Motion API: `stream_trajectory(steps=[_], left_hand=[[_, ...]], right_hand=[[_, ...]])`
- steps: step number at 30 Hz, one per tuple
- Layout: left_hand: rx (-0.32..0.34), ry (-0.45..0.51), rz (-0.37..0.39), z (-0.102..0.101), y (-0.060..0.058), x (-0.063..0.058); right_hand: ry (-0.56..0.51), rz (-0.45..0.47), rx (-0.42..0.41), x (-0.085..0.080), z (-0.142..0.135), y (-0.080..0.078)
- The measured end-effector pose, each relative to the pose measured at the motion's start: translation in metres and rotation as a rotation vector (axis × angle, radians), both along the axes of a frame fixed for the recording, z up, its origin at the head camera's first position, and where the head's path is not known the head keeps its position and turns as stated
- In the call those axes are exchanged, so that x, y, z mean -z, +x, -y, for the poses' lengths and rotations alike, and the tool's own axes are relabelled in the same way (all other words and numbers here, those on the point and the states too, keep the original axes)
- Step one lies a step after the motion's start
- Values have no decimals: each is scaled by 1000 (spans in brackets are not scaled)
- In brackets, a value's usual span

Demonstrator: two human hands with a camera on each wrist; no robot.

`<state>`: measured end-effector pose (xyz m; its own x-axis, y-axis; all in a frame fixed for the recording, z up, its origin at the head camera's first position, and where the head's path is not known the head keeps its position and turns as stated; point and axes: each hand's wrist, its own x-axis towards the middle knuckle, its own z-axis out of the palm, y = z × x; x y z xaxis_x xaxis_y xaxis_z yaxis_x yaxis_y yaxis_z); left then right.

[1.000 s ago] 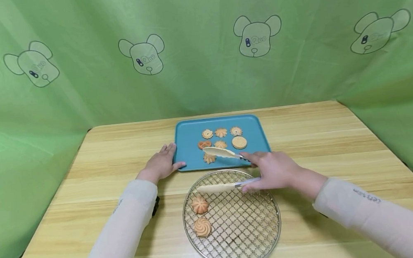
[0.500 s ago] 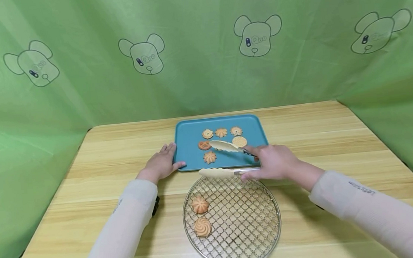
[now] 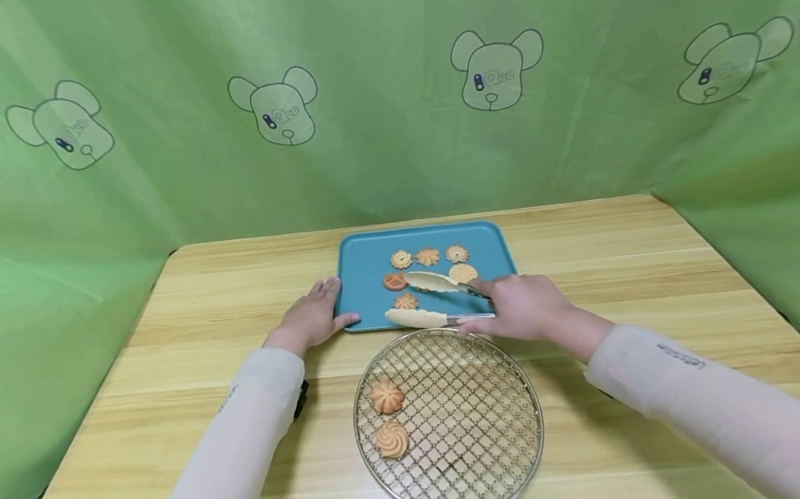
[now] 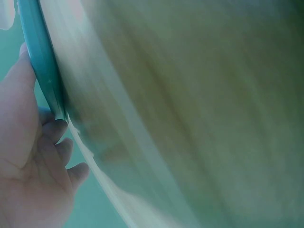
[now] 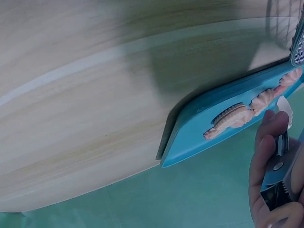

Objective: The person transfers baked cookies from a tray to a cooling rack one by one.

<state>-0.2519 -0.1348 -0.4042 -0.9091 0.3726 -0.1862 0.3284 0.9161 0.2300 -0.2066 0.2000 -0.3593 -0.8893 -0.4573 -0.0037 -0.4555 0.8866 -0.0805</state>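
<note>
My right hand (image 3: 524,306) grips the metal handles of a pair of tongs (image 3: 416,318) with cream, scalloped tips. The tongs are spread apart over the near part of a blue tray (image 3: 363,246). One tip covers the middle cookie, while the other overlaps the near rim, just below a star-shaped cookie (image 3: 406,301). Around them lie a brown pretzel-shaped cookie (image 3: 395,282), a round cookie (image 3: 462,273) and a back row of small cookies (image 3: 427,256). My left hand (image 3: 310,316) rests at the tray's left edge, fingers along the side and thumb over the rim.
A round wire rack (image 3: 489,426) stands in front of the tray. On its left side sit a ridged cookie (image 3: 388,397) and a swirl cookie (image 3: 393,440). The wooden table (image 3: 229,282) is backed by a green curtain (image 3: 392,162).
My right hand has moved the tongs away from me, so the near tip has gone from over the rack to the tray's front rim. The left hand has stayed still.
</note>
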Motion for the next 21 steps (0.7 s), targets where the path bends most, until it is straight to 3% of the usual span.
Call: stream_trajectory(steps=[21], left_hand=[[1,7,-8,0,0,0]], right_hand=[[43,34,4,3,7,-5]])
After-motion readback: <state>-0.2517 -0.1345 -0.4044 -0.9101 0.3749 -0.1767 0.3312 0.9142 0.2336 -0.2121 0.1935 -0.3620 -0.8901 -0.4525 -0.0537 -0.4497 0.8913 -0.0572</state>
